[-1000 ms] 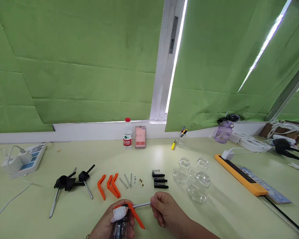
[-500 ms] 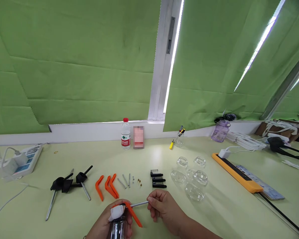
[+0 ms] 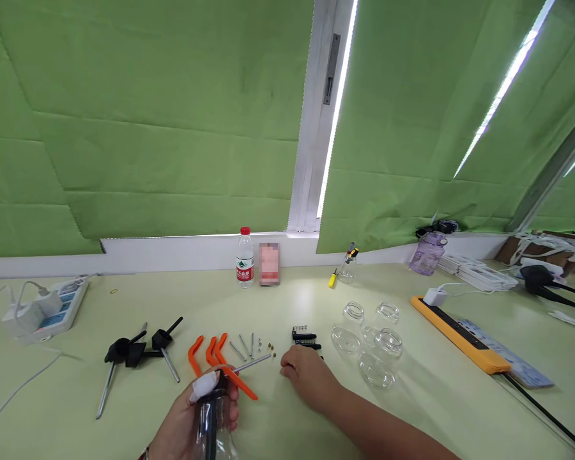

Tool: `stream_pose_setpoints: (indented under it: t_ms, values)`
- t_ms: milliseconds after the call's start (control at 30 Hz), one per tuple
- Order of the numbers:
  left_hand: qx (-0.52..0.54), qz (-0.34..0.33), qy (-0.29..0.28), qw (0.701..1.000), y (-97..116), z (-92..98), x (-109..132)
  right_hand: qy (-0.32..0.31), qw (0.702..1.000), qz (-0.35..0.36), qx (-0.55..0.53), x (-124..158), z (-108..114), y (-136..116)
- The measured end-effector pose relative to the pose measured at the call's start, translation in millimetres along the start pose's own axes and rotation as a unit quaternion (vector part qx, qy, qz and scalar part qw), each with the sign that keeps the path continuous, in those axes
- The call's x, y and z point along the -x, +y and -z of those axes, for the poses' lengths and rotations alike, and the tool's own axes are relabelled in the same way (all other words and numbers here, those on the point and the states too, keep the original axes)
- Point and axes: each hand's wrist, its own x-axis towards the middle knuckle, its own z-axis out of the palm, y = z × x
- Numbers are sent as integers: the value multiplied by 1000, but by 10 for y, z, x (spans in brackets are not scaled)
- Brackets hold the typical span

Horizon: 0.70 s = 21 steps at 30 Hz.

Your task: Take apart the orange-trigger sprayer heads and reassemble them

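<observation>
My left hand [image 3: 186,415], its thumb wrapped in white, is closed round the neck of a clear bottle [image 3: 215,434] with a black top. An orange bent lever [image 3: 242,384] and a thin metal rod [image 3: 253,363] stick out from that top to the right. My right hand [image 3: 311,377] rests low over the table with curled fingers, its fingertips mostly hidden. Just behind it lie black parts with springs [image 3: 305,337], partly covered by the hand. Small brass pieces [image 3: 273,350] lie to its left.
Orange levers [image 3: 195,355] and metal pins [image 3: 244,345] lie behind the bottle. Black heads with metal rods [image 3: 119,351] are at left. Clear glass bottles [image 3: 381,367], a yellow power strip [image 3: 460,335] and a purple bottle [image 3: 427,252] stand right. A water bottle [image 3: 245,259] stands at the back.
My right hand has let go of the metal rod and moved up and right to the black spring parts. My left hand has shifted left and up with the bottle.
</observation>
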Motion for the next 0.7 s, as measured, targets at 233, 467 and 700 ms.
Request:
stream_pose_setpoints:
  t_ms: [233, 467, 700]
  values:
    - [30, -62, 4, 998, 137, 5, -10, -17, 998, -13, 51, -280, -158, -84]
    - [131, -125, 38, 983, 203, 16, -27, -10, 984, -16, -176, 84, -20, -296]
    - [-26, -175, -13, 984, 133, -6, 43, -257, 650, -171, -694, 410, -176, -540]
